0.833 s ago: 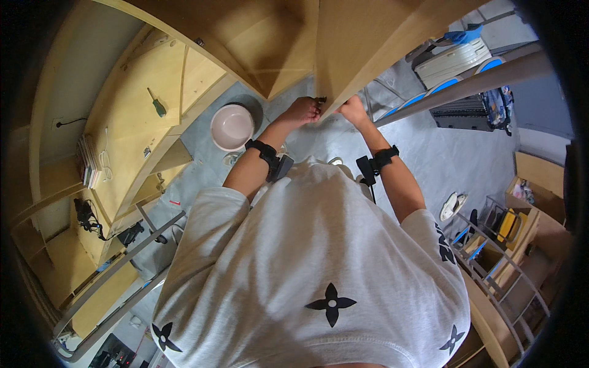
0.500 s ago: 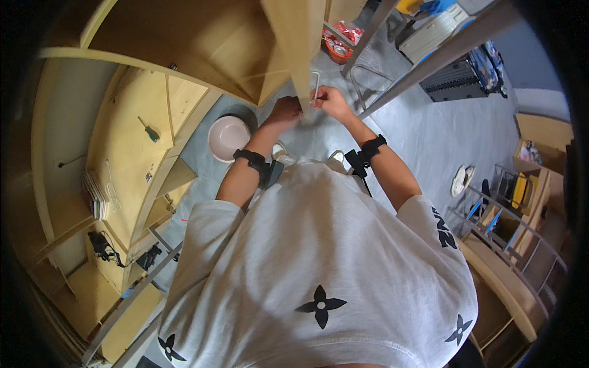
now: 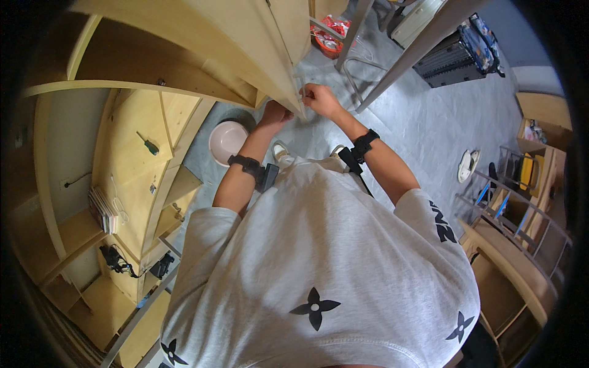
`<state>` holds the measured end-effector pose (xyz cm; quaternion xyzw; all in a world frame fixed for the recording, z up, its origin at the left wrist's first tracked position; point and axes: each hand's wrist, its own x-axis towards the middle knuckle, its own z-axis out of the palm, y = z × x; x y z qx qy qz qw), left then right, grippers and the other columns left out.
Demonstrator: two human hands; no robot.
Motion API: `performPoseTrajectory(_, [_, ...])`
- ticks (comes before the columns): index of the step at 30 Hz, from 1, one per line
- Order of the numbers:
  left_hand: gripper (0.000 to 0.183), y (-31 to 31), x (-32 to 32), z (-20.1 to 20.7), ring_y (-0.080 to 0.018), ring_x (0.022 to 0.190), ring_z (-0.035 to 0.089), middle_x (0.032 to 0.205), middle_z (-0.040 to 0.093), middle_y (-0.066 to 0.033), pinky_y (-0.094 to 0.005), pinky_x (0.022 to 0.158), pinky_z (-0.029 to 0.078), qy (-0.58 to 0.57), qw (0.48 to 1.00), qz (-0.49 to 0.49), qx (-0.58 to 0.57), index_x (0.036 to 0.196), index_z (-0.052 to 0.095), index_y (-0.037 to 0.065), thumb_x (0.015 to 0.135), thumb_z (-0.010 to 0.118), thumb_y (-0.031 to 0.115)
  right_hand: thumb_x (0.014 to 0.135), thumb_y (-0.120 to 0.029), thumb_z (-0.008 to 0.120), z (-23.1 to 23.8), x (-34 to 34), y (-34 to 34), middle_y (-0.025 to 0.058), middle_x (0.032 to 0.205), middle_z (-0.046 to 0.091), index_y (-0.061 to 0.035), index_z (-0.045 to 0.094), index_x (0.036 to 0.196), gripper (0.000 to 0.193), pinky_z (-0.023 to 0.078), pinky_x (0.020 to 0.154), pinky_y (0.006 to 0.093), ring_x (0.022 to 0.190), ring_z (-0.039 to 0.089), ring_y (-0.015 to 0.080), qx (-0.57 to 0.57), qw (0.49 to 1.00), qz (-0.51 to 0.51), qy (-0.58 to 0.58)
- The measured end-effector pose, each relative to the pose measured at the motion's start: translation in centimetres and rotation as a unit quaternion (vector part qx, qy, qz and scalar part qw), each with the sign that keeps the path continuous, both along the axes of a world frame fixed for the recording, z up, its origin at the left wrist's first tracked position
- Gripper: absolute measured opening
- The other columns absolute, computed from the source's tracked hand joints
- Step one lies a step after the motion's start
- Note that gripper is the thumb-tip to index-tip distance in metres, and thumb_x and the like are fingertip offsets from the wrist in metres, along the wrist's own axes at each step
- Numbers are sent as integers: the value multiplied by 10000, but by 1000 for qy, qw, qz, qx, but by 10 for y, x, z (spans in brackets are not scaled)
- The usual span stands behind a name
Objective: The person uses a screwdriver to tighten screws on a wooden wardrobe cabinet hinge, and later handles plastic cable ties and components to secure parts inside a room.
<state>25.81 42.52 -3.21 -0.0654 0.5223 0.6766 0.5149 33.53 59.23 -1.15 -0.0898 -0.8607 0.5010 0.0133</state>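
Observation:
A pale wooden cabinet door (image 3: 270, 61) stands ajar above and between my hands, its narrow lower end close to them. My right hand (image 3: 319, 100) is closed on the slim metal door handle (image 3: 301, 86) at the door's right face. On the other side of the door, my left hand (image 3: 277, 113) is curled with its fingers bent in, close to the door's lower edge. What its fingertips hold, if anything, is hidden. Black straps with small boxes sit on both forearms.
To the left are a pink basin (image 3: 227, 142) on the floor and a wooden desk (image 3: 132, 178) with a green-handled screwdriver (image 3: 148, 143). A grey metal post (image 3: 399, 67) stands right of my hands. Beyond it are a red basket (image 3: 330, 42), a black crate (image 3: 451, 58) and white shoes (image 3: 468, 165).
The door has swung leftward and now shows more of its broad face. My right hand has moved slightly left with the handle, and my left hand has shifted slightly left and down.

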Motion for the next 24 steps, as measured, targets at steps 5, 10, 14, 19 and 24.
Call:
performPoseTrajectory(5, [132,4,1,1,-78,548,472,703,524,29,-209,458,373,-9,1000,13,-4,883,522,155,869,538,284,709,-8,582,2,5,1,94,675,608,35,593,880,177,473,589,290,622,600,158,-39,999,-11,0])
performPoseTrajectory(10, [132,7,4,5,-98,500,472,656,520,10,-222,433,381,-2,999,30,-41,862,512,146,880,523,276,709,-7,583,0,7,2,95,686,615,37,591,888,185,477,595,287,634,607,158,-74,997,-23,-2])
performPoseTrajectory(14, [131,13,10,12,-60,426,442,576,502,37,-204,388,337,29,997,36,-68,811,523,140,846,549,264,727,11,572,-10,8,4,99,696,619,48,584,902,180,480,596,284,636,604,152,-83,996,-36,-2])
performPoseTrajectory(19, [134,21,14,26,-58,399,403,565,488,34,-208,361,278,61,996,10,-70,788,516,141,836,562,257,749,39,557,-25,11,8,98,710,621,60,572,925,178,486,599,278,637,600,145,-119,992,-51,-6])
performPoseTrajectory(24, [132,24,17,27,-56,386,386,550,473,38,-207,354,248,53,995,37,-77,774,515,141,829,570,248,750,57,548,-14,13,8,93,723,622,60,566,938,189,489,609,277,643,601,146,-152,986,-61,-16])
